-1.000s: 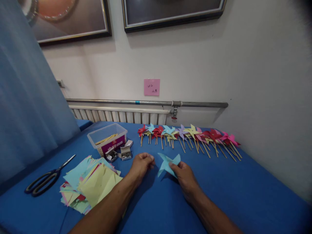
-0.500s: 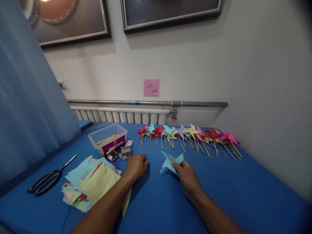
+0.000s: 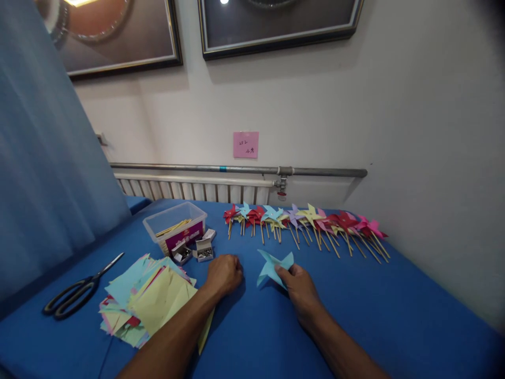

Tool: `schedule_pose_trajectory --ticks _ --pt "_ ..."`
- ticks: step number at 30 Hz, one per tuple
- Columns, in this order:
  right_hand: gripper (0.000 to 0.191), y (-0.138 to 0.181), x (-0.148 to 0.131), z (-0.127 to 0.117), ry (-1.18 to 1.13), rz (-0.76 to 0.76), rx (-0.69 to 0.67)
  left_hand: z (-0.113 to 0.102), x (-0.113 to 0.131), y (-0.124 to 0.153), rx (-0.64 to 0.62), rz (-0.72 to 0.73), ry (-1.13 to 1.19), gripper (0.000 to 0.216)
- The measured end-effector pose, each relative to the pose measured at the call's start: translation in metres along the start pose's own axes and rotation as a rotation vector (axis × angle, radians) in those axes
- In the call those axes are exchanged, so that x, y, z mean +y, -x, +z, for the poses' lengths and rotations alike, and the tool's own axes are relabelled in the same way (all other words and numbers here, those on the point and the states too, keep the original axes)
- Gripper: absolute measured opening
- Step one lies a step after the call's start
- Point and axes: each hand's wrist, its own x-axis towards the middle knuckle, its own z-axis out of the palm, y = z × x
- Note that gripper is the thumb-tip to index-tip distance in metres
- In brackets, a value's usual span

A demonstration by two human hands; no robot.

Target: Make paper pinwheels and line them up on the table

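Note:
A light blue paper pinwheel with folded blades is pinched between the thumb and fingers of my right hand, just above the blue table. To its left, my left hand is closed with the knuckles up; its curled fingertips are turned away, so anything in them is hidden. Beyond that hand lie two small open boxes of metal pins. A pile of coloured paper sheets, pale yellow on top, lies partly under my left forearm.
A clear plastic box of thin wooden sticks stands behind the pin boxes. Black-handled scissors lie at the left. Finished pinwheels on sticks form a row along the back of the blue table, before the wall and radiator pipe.
My left hand has shifted slightly right and its fingers look more curled under. The blue pinwheel has turned and tilted a little in my right hand.

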Motion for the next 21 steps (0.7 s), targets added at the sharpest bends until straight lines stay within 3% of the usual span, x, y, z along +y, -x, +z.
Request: schedule_pose_trajectory --ticks 8,15,21 --pt "0.033 0.013 -0.007 0.007 -0.027 -0.001 -0.041 -0.007 0.038 0.026 0.031 0.401 0.297 0.015" --pt "0.037 0.019 0.001 0.019 -0.055 -0.019 -0.074 -0.004 0.038 0.028 -0.022 0.324 0.304 0.015" --pt "0.043 0.021 -0.001 0.02 -0.084 -0.037 -0.108 -0.007 0.037 0.026 -0.039 0.341 0.269 0.014"
